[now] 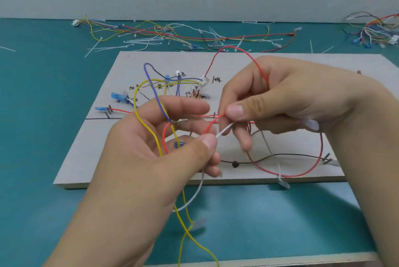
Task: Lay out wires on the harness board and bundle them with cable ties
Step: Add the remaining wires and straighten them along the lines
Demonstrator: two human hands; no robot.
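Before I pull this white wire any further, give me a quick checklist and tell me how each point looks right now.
1. Left hand pinches the white wire: ok.
2. Right hand pinches the red wire: ok.
3. White wire free of the red wire: cannot tell, they cross at the fingertips.
4. Yellow wire clear of the left hand: not ok, it runs across that hand.
5. Harness board lying flat: ok.
6. Cable ties available: ok, loose beyond the board.
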